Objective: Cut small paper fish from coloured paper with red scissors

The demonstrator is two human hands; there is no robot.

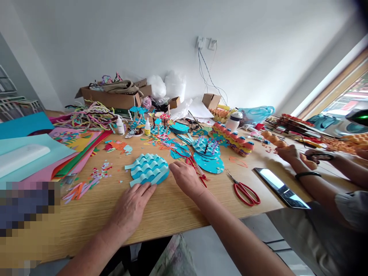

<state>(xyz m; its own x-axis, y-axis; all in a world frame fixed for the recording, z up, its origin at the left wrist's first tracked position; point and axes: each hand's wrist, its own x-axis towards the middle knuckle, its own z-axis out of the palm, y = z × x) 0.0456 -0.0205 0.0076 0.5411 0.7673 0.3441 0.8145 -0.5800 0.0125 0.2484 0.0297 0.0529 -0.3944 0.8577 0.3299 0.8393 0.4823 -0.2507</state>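
Note:
A round blue paper disc (165, 175) with wavy light-blue paper strips (146, 168) across it lies on the wooden table. My left hand (134, 201) rests at the near edge of the disc, its fingers stretched out and touching the lowest strip. At the right edge of the disc is my right hand (185, 178), its fingers closed at the end of a light-blue strip. The fingertips partly cover that strip's end.
Red-handled scissors (246, 193) and a tablet (280, 188) lie to the right. Another person's hands (289, 155) hold something orange at the far right. Coloured paper sheets (66, 153) are on the left; glue bottles (120, 125), blue discs (209, 163) and paper scraps lie further back.

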